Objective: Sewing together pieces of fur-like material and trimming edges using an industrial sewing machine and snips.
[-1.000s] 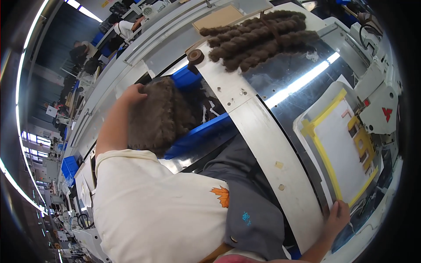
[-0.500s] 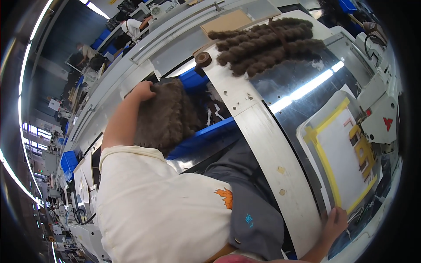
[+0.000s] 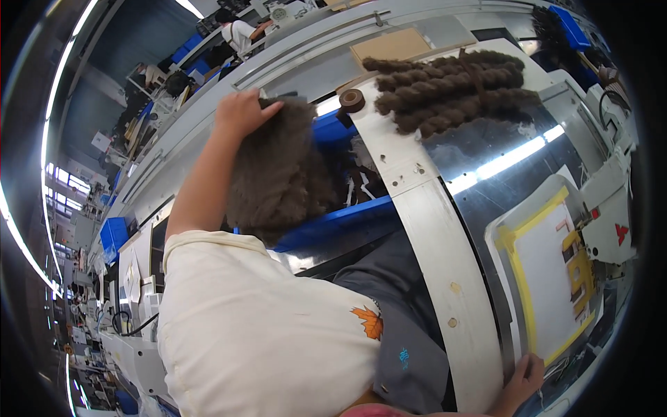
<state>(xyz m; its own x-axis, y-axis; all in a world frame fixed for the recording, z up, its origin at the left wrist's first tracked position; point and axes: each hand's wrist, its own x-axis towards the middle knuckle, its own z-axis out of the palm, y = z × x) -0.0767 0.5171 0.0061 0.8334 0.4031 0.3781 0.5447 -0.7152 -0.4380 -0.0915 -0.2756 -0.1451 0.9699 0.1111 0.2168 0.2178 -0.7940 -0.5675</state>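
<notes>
My left hand is closed on the upper edge of a stack of dark brown fluffy fur pieces. Its fingertips disappear into the pile. The fur leans over the near left part of a blue bin, in which dark scraps and white strips show. At the lower right, my right hand has curled fingers at the near corner of a flat clear template bordered with yellow tape. The template lies on the sewing machine's bed, and its far side reaches under the machine head.
Twisted bundles of brown fur lie tied on the far table. A roll of brown tape sits at the white table's corner, near a cardboard sheet. Another person works in the background. A blue box stands at left.
The view has shifted slightly. My left hand has moved up and away with the fur's edge, its thumb now stretched across the top. My right hand stays at the template's corner.
</notes>
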